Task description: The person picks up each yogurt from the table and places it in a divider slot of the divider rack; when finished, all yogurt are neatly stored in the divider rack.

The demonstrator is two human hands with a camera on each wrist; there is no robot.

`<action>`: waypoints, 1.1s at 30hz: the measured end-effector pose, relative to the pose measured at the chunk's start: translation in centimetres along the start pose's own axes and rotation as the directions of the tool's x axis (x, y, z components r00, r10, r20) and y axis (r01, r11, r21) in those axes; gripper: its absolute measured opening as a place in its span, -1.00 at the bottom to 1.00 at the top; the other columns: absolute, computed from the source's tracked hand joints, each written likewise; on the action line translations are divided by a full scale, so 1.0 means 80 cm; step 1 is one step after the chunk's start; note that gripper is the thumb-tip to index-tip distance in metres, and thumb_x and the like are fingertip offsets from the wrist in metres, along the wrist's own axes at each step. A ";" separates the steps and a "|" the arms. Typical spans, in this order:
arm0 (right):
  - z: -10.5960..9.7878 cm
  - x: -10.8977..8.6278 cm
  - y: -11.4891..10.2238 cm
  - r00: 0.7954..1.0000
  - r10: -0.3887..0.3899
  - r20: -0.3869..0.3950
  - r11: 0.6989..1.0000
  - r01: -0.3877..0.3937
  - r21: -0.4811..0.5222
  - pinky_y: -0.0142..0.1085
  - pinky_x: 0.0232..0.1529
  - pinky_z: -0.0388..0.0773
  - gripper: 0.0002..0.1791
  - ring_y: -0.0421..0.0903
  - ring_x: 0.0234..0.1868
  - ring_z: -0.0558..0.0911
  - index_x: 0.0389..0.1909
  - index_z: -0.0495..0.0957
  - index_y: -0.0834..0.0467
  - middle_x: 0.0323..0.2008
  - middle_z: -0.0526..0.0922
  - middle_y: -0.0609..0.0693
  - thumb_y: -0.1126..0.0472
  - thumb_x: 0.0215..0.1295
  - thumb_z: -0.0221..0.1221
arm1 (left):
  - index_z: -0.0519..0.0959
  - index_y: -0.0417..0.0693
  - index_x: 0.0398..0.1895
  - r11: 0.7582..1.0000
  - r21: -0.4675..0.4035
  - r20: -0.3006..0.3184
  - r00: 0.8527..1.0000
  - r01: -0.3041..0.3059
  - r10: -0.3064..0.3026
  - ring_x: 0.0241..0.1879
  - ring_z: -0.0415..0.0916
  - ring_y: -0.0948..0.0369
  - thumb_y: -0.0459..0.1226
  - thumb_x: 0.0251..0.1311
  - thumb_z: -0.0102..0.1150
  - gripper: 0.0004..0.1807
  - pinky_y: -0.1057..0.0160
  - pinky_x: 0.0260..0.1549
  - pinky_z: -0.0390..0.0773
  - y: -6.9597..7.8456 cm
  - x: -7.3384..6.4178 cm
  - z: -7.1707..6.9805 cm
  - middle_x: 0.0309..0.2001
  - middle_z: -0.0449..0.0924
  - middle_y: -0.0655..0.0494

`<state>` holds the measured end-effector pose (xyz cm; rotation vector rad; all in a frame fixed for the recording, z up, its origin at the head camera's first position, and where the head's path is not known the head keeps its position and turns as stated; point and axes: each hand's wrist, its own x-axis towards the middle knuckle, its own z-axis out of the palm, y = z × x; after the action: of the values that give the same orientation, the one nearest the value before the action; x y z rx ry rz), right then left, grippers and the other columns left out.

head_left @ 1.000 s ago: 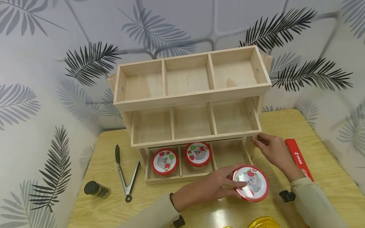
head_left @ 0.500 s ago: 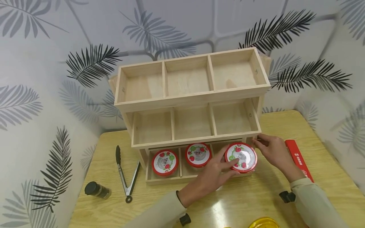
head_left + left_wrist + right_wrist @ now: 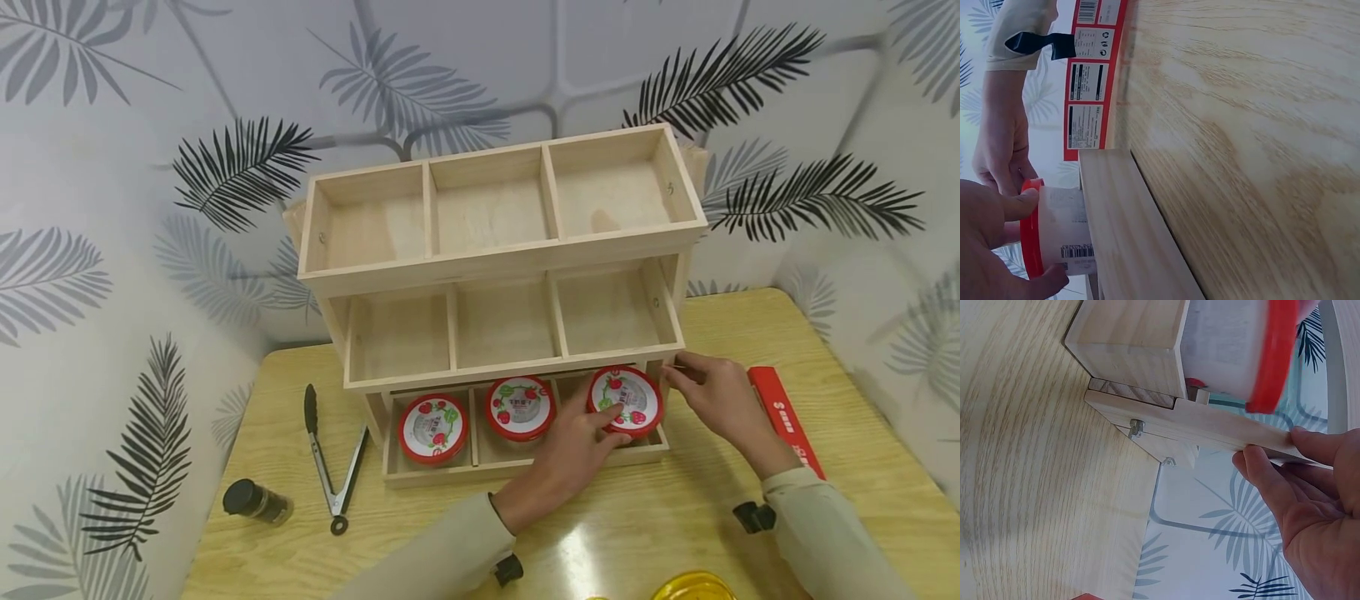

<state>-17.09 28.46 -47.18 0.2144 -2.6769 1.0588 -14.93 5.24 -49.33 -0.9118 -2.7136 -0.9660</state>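
At the right-hand compartment of the lowest tray of a pale wooden three-tier rack, a red-lidded tub with a strawberry-printed top is held lid up; its base is hidden behind the front board, so whether it touches the compartment floor cannot be told; the left hand grips it, thumb and fingers set apart around the red rim, one fingertip lying on the printed lid; a barcode shows on the tub's whitish side; just beyond the tub, the right hand pinches the edge of the rack's side panel between thumb and fingers, and a metal wing nut stands out lower on that panel; two matching tubs occupy the same tray, one in the middle compartment and one in the left; above them rise the rack's two other trays, each split into three; left of the rack, black-tipped metal tongs lie spread on the wood-grain table, with a black-capped jar on its side near them; right of the rack, near the right forearm, is a long red box; a yellow round object is cut off at the near edge; behind stands a pale wall printed with grey and black palm fronds
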 end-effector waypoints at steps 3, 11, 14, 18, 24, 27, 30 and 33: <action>-0.001 -0.001 0.000 1.000 0.002 0.003 1.000 -0.002 0.001 0.13 -0.23 0.65 -0.59 0.35 -0.12 0.69 0.11 0.56 0.46 -0.05 0.66 0.41 0.26 0.37 0.26 | 0.62 0.00 0.21 0.999 0.001 0.016 0.999 0.044 -0.044 0.04 0.52 0.34 -0.05 0.25 0.33 -0.51 0.47 -0.01 0.51 0.001 0.003 0.006 0.53 0.10 -0.12; -0.001 0.000 -0.003 1.000 0.009 0.010 1.000 -0.009 -0.008 0.13 -0.21 0.64 -0.58 0.36 -0.10 0.68 0.12 0.56 0.45 0.01 0.63 0.41 0.24 0.38 0.25 | 0.60 0.00 0.23 0.998 0.008 0.021 0.997 0.069 -0.069 0.25 0.43 0.19 -0.06 0.25 0.34 -0.49 0.40 0.07 0.51 -0.007 0.002 0.011 0.53 0.08 -0.15; -0.001 0.000 -0.003 1.000 0.011 0.011 1.000 -0.011 -0.006 0.13 -0.21 0.64 -0.57 0.35 -0.10 0.68 0.12 0.56 0.46 0.01 0.63 0.41 0.24 0.38 0.25 | 0.58 -0.01 0.26 0.998 0.010 0.030 0.997 0.069 -0.069 0.35 0.34 0.10 -0.05 0.25 0.34 -0.47 0.32 0.17 0.47 -0.009 0.001 0.011 0.54 0.04 -0.17; 0.000 0.000 -0.002 1.000 0.004 0.004 1.000 -0.004 0.000 0.13 -0.22 0.64 -0.58 0.36 -0.11 0.68 0.12 0.56 0.46 0.01 0.63 0.42 0.24 0.37 0.26 | 0.54 -0.01 0.30 0.998 0.016 0.059 0.997 0.058 -0.059 0.40 0.27 0.05 -0.02 0.25 0.33 -0.42 0.25 0.22 0.44 -0.008 0.000 0.007 0.54 0.00 -0.20; 0.001 0.001 0.001 1.000 -0.002 0.001 1.000 0.002 0.003 0.12 -0.23 0.65 -0.58 0.35 -0.11 0.69 0.11 0.56 0.46 0.00 0.64 0.41 0.24 0.37 0.26 | 0.44 0.00 0.40 0.995 0.096 0.103 0.994 0.018 -0.028 0.49 0.08 -0.04 0.06 0.26 0.30 -0.31 0.12 0.31 0.35 -0.007 -0.004 0.004 0.54 -0.05 -0.25; 0.001 0.001 0.001 1.000 0.001 0.000 1.000 -0.001 0.002 0.12 -0.23 0.65 -0.58 0.35 -0.11 0.69 0.11 0.56 0.46 -0.01 0.64 0.41 0.25 0.37 0.26 | 0.36 0.06 0.46 0.989 0.146 0.125 0.992 -0.011 -0.007 0.52 -0.02 -0.06 0.09 0.27 0.28 -0.26 0.07 0.34 0.31 -0.008 -0.005 0.004 0.56 -0.10 -0.23; 0.000 0.001 0.000 1.000 -0.002 0.003 1.000 0.002 0.001 0.12 -0.23 0.65 -0.58 0.35 -0.11 0.69 0.11 0.56 0.47 -0.01 0.64 0.42 0.26 0.37 0.26 | 0.29 0.14 0.51 0.990 0.141 0.156 0.988 -0.016 -0.006 0.54 -0.10 -0.07 0.09 0.29 0.24 -0.25 0.00 0.37 0.26 -0.005 -0.005 -0.001 0.58 -0.16 -0.19; -0.001 0.002 0.000 1.000 -0.003 0.006 1.000 0.003 -0.003 0.12 -0.23 0.65 -0.58 0.36 -0.11 0.69 0.12 0.56 0.47 -0.01 0.63 0.42 0.25 0.37 0.26 | 0.28 0.22 0.51 0.994 0.110 0.213 0.977 -0.015 -0.008 0.54 -0.08 -0.06 0.12 0.32 0.20 -0.27 -0.05 0.34 0.29 0.002 -0.007 -0.015 0.60 -0.19 -0.13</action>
<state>-17.18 28.50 -47.06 0.2213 -2.6824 1.0552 -14.46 4.27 -48.46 -1.0543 -2.9056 -0.7465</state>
